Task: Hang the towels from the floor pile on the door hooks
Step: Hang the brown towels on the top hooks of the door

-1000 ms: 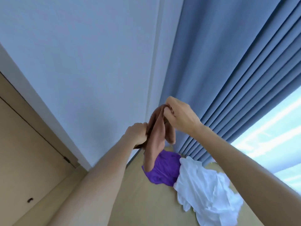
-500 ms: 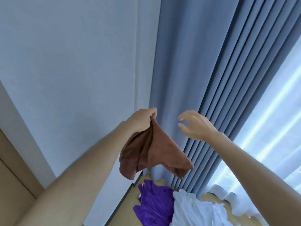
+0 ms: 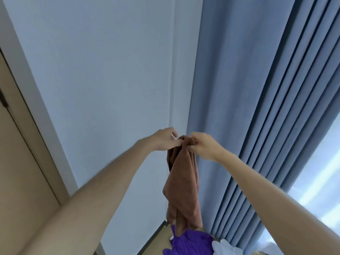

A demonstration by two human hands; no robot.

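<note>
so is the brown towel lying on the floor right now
No, the brown towel hangs in the air, its top pinched by the left hand and the right hand, above the purple towel on the floor.

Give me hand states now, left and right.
Left hand: pinching the top edge of the brown towel.
Right hand: pinching the same top edge.

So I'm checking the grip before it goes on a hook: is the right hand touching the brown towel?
Touching. The head view shows the right hand pinching the top edge of the brown towel.
</note>
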